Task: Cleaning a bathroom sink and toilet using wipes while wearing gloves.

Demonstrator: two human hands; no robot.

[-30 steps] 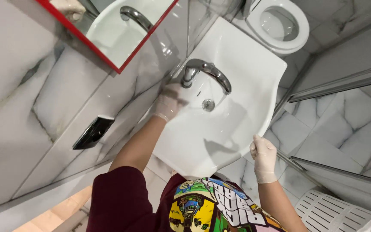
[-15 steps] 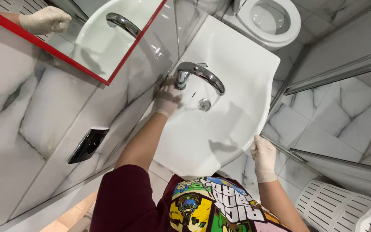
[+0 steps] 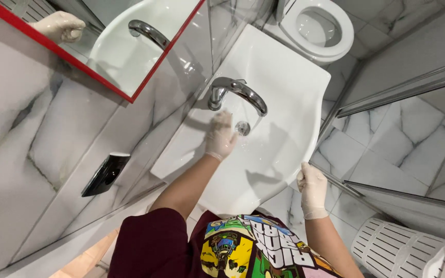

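I look down on a white washbasin (image 3: 279, 82) with a chrome tap (image 3: 238, 92) and a round drain (image 3: 242, 127). My left hand (image 3: 220, 137), in a pale glove, lies flat inside the bowl just below the tap and beside the drain, fingers together, holding nothing I can see. My right hand (image 3: 312, 186), also gloved, rests on the basin's front right rim, fingers curled against the edge. My arms reach out from a dark red sleeve and a printed shirt.
A red-framed mirror (image 3: 104, 46) hangs on the marble-tiled wall at left, reflecting the tap and a gloved hand. A black holder (image 3: 106, 174) sits on the wall below it. A white toilet (image 3: 318, 28) stands beyond the basin. A glass shower door (image 3: 413, 134) and a white slatted basket (image 3: 392, 255) are at right.
My left hand has slid from the left side of the tap down into the bowl beside the drain. My right hand stays on the rim. The view has shifted slightly.
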